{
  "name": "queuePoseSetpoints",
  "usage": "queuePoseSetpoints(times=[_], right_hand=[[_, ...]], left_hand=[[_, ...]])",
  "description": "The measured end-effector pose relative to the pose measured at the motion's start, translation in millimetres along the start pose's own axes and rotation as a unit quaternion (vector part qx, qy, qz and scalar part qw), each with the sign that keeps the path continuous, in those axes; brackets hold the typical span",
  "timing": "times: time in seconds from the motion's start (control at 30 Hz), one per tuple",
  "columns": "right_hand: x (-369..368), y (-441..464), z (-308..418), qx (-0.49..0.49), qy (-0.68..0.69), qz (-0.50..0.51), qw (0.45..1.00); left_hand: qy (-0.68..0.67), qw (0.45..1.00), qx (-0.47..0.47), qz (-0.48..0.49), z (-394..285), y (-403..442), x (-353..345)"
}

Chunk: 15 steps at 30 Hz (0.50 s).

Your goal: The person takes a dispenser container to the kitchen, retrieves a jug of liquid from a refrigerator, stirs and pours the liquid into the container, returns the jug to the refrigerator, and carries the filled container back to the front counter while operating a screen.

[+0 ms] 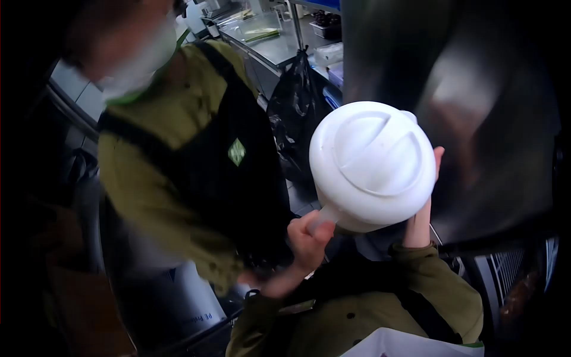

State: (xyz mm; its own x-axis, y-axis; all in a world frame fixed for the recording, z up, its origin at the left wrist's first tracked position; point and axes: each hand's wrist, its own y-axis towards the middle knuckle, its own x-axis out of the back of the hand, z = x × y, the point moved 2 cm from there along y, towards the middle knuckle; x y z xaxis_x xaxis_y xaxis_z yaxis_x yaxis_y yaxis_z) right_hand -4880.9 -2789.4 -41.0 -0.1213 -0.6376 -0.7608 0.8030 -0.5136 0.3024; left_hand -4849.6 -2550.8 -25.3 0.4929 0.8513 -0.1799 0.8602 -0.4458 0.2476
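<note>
A large white pitcher with a round lid is held up in front of my chest, its lid facing the camera. My left hand is closed around the pitcher's handle at its lower left. On the far right side of the pitcher is my right hand, mostly hidden behind it, with fingertips showing at the edge against its wall. Both forearms come up in olive sleeves from the bottom of the view.
A co-worker in a dark apron and mask stands close on the left. Behind hangs a black plastic bag beside a metal counter with containers. A large shiny metal surface fills the right. A wire rack is at lower right.
</note>
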Motion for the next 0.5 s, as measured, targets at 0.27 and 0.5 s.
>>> queuePoseSetpoints(times=[0.27, 0.5], right_hand=[[5, 201, -99, -0.036, -0.087, 0.12, 0.988], [-18, 333, -185, -0.061, -0.039, 0.211, 0.975]], left_hand=[[-0.015, 0.98, -0.03, -0.194, 59, 151, 27], [0.006, 0.943, -0.082, -0.322, 75, 246, 53]])
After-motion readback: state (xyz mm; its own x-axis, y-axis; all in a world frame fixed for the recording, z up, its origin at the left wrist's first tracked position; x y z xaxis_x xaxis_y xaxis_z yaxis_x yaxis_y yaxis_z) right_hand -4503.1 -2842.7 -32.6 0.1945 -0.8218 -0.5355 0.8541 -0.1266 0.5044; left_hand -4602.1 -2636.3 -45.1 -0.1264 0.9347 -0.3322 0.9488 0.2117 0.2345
